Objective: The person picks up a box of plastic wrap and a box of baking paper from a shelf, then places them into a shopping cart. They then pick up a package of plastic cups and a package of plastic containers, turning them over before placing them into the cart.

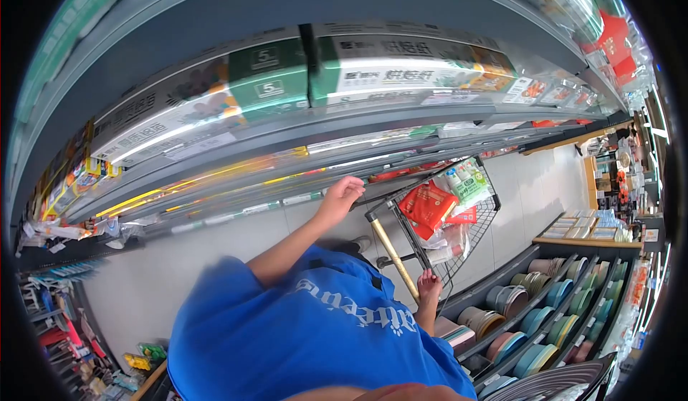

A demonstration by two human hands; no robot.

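Note:
My left hand (342, 196) is raised in front of the lower shelves, its fingers loosely bent and nothing visible in them. My right hand (429, 287) is at the near corner of a black wire shopping cart (486, 232), fingers curled at the frame beside the end of its pale handle (392, 251). The exact contact is too small to see. Inside the cart lie a red package (428, 207), a green-and-white package (467, 184) and some clear plastic-wrapped goods (450, 245).
Long white-and-green boxes (269, 75) line the shelf (287, 130) ahead. On the right, a slanted rack holds stacked coloured bowls and plates (507, 300). Grey tiled floor (136, 275) runs between the shelves. More goods hang at the far left (72, 322).

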